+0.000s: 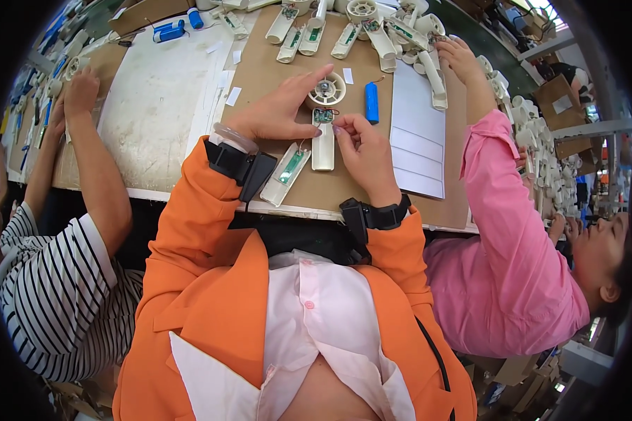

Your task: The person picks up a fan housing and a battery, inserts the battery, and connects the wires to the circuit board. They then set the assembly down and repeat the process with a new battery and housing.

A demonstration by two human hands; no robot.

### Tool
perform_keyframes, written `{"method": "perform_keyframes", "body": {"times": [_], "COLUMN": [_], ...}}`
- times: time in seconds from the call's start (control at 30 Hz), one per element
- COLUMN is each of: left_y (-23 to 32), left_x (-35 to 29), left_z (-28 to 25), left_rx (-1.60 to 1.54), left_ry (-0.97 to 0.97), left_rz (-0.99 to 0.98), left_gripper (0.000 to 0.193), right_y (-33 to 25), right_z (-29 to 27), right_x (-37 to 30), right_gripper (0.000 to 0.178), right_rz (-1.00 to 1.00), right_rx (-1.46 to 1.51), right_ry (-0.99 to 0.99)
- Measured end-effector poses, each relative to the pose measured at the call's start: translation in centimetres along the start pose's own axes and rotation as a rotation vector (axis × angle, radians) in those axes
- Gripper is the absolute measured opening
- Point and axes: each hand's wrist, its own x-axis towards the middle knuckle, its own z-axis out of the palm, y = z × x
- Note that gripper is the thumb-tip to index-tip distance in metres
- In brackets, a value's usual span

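Note:
A white fan-shaped housing with a round spoked head (328, 90) and a long hollow handle (323, 153) lies in front of me, with a small green circuit board (324, 116) at the top of the handle. My left hand (277, 111) reaches over from the left, fingers spread, its thumb against the handle's edge. On the other side my right hand (366, 149) is closed in a pinch beside the board, near thin wires; what the fingertips hold is too small to make out. Just beyond it lies a blue cylindrical battery (371, 103).
Another white handle half (286, 175) with a board lies near the table edge. Several similar housings (316, 35) cover the far side. White paper (418, 133) lies at right. A pink-sleeved co-worker's hand (460, 59) reaches in there; another person's hands (81, 95) work at left.

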Motion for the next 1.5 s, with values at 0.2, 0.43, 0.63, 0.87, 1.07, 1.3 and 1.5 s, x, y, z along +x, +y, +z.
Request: {"method": "perform_keyframes", "body": {"times": [0.2,0.43,0.63,0.87,1.07,1.3,1.5], "left_y": [-0.27,-0.41,-0.65,-0.38,-0.52,-0.33,-0.33], "left_x": [0.06,-0.01,-0.13,0.07,0.13,0.01,0.24], "left_z": [-0.08,0.06,-0.11,-0.16,0.04,0.07,-0.02], "left_rx": [0.017,0.03,0.013,-0.031,-0.053,-0.036,-0.047], "left_ry": [0.013,0.05,0.028,0.05,0.088,0.092,0.101], "left_rz": [0.006,0.028,0.032,0.04,0.026,0.021,0.035], "left_gripper": [0.105,0.105,0.1,0.093,0.087,0.086,0.085], "right_y": [-0.03,-0.46,-0.12,-0.52,-0.36,-0.19,-0.14], "right_z": [-0.03,-0.05,0.06,-0.24,-0.37,-0.25,-0.31], "right_x": [-0.08,-0.27,-0.22,-0.17,-0.17,-0.23,0.02], "right_gripper": [0.013,0.015,0.016,0.016,0.016,0.014,0.013], "right_rz": [-0.01,0.007,0.01,0.033,0.018,0.016,0.032], "right_rx": [-0.003,-0.008,-0.007,-0.02,-0.003,0.009,-0.01], "right_ry": [-0.001,-0.041,-0.032,-0.039,-0.013,0.011,0.01]}}
